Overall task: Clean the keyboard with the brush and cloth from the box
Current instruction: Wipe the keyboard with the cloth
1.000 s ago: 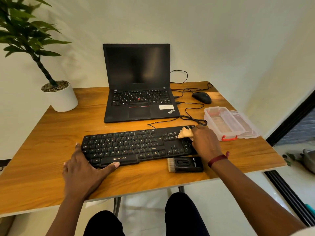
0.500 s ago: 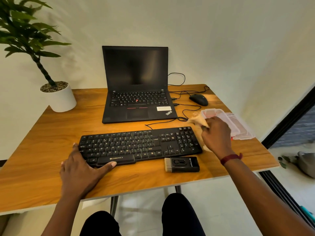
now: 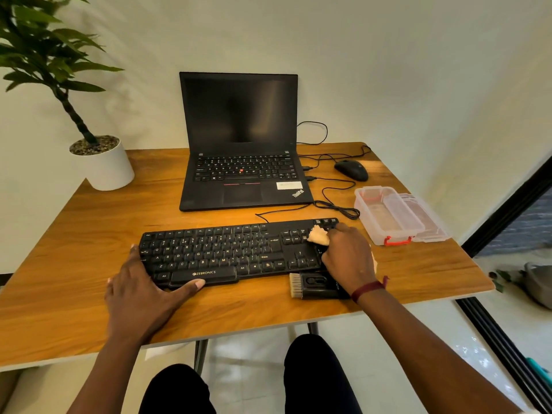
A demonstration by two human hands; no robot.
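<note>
The right hand (image 3: 348,254) has come back from beside the box (image 3: 388,215) and now presses the cloth (image 3: 319,236), bunched in its closed fingers, onto the right end of the keyboard (image 3: 233,249). The brush (image 3: 313,284) lies just under its wrist, on the table (image 3: 89,234). The left hand (image 3: 140,289) rests flat, fingers spread and holding nothing, against the keyboard's left front corner.

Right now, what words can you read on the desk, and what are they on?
"ZEBRONICS": on the keyboard, front edge.
"ThinkPad": on the laptop, lower right corner.
Key letters such as "Q", "W", "Alt", "Ctrl": on the keyboard.
White sticker on the laptop: too blurred to read.
Brush marking: too small.
</note>
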